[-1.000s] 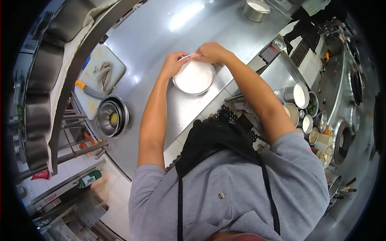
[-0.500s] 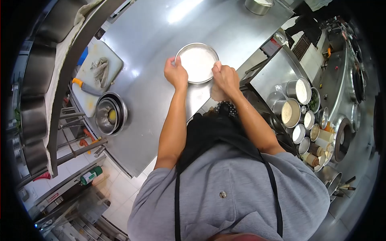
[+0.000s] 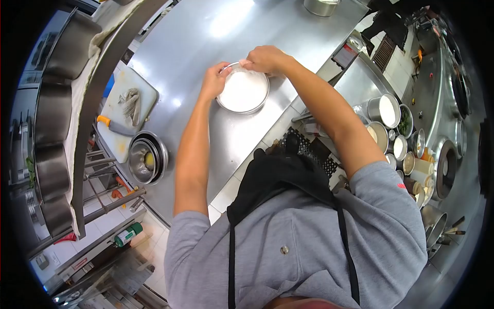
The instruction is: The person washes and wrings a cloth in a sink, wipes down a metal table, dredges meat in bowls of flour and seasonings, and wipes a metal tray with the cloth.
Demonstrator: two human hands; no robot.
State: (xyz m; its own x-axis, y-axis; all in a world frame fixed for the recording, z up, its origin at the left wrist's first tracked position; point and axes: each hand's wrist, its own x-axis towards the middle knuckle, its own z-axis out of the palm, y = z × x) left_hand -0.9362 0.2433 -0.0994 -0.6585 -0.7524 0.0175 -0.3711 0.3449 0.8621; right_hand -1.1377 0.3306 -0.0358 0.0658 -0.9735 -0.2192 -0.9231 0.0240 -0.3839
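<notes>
A round metal pan (image 3: 243,112) filled with a white substance stands on the steel table in front of me. My left hand (image 3: 213,81) grips the pan's left far rim, thumb and fingers closed over the edge. My right hand (image 3: 266,58) is at the far right rim, its fingers pinched together. What they pinch is hidden; a faint translucent patch, perhaps thin film, shows below that hand. I cannot tell whether the white surface is covered.
On the left lie a white cutting board (image 3: 146,95), a crumpled cloth (image 3: 131,105), an orange-handled knife (image 3: 116,125) and nested metal bowls (image 3: 163,154). Another metal pot (image 3: 320,7) stands at the far edge. Ingredient containers (image 3: 389,110) crowd the right counter. A person in dark clothes (image 3: 388,23) is beyond.
My right hand has moved from the pan's right side to its far rim, with the elbow swung outward. My left hand has slid up along the rim. The pan sits slightly nearer and left.
</notes>
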